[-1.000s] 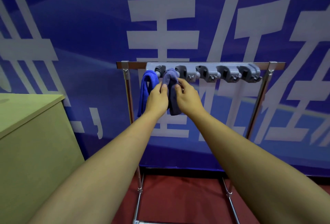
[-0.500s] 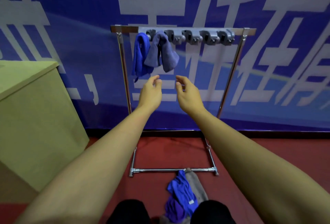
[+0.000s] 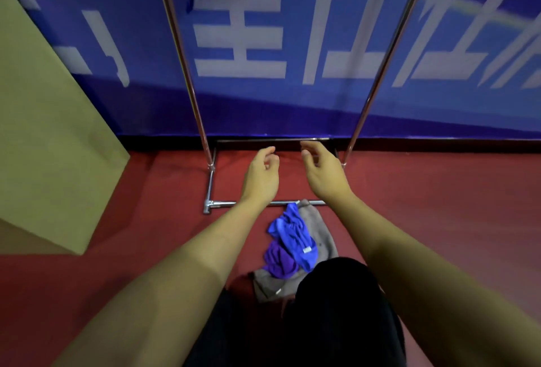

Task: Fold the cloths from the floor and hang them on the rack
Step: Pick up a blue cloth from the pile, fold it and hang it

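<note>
Soft, crumpled cloths [image 3: 295,245], blue, purple and grey, lie heaped on the red floor [image 3: 439,205] against the shiny tubular rack [image 3: 190,79] base. Above them, left hand [image 3: 260,179] and right hand [image 3: 325,174] hover empty, fingers loosely curled.

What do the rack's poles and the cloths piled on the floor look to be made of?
Rack poles: polished, chrome-like metal, judging by bright streaked reflections. Blue cloth, purple cloth and grey cloth: soft matte fabric, crumpled in loose folds; possibly microfibre, though the weave is too blurred to tell.
</note>
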`<state>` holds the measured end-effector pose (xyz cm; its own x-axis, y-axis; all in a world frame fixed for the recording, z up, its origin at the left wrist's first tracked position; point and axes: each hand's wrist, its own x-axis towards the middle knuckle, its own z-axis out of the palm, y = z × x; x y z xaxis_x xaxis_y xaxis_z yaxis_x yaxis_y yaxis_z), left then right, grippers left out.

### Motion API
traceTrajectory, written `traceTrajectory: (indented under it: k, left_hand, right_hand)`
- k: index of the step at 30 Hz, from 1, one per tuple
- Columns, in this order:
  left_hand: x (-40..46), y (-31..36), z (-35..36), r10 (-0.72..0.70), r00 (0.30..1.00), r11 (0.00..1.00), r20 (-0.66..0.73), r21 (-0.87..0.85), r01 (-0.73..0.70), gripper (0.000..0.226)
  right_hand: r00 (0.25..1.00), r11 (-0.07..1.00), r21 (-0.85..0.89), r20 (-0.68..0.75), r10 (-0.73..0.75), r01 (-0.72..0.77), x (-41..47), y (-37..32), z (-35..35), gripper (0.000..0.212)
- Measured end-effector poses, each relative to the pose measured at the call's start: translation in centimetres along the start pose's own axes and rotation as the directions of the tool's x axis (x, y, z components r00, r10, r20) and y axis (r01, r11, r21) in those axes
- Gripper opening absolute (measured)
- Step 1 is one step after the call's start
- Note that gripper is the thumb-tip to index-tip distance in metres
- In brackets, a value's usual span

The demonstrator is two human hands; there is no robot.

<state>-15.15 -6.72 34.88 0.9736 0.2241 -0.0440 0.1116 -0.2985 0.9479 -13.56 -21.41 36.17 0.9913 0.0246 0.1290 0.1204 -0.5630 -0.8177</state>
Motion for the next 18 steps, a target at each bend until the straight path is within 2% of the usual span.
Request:
traceTrajectory:
  k: [9, 12, 18]
  left_hand:
    - [4.2, -12.4, 6.4, -0.213, 0.976, 0.976, 0.048, 0.052, 0.211, 0.032]
    - [6.3, -15.7, 8.8, -0.249, 0.967, 0.966, 0.062, 0.087, 0.243, 0.031]
    - [9.0, -23.3, 13.4, -0.375, 0.921, 0.92, 0.105, 0.165, 0.355, 0.032]
  right_hand:
    - [0.956, 0.978, -0.054, 0.203, 0.21, -0.204, 1.2, 13.0, 6.3, 0.031]
    - [0.928, 0.958, -0.089, 0.237, 0.287, -0.273, 2.1, 16.9, 8.7, 0.031]
    - [0.899, 0.932, -0.17, 0.255, 0.357, -0.321, 3.3, 24.9, 12.9, 0.026]
